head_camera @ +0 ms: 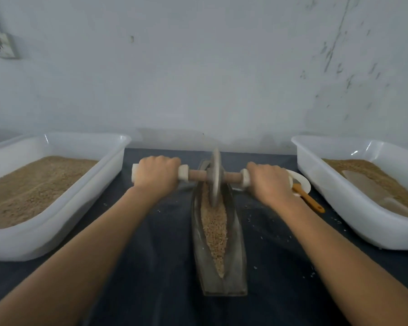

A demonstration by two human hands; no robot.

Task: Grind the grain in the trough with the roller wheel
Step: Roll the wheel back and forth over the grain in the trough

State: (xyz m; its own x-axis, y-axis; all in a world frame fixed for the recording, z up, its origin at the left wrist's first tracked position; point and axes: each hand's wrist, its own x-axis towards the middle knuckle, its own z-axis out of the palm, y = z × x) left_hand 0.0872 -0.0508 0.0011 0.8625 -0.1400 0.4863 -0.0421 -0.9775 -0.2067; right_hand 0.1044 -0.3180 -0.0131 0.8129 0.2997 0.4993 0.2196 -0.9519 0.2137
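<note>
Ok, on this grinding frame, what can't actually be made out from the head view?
- Roller wheel: motion-blurred, rim detail unreadable.
- Far end of the trough: hidden behind the wheel and axle.
- White dish with the orange tool: mostly covered by the right hand.
- Handle under the left hand: covered by fingers.
- Both trays: cut off by frame edges.

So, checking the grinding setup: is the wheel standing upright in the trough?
Upright: the roller wheel stands on edge in the grain.
</note>
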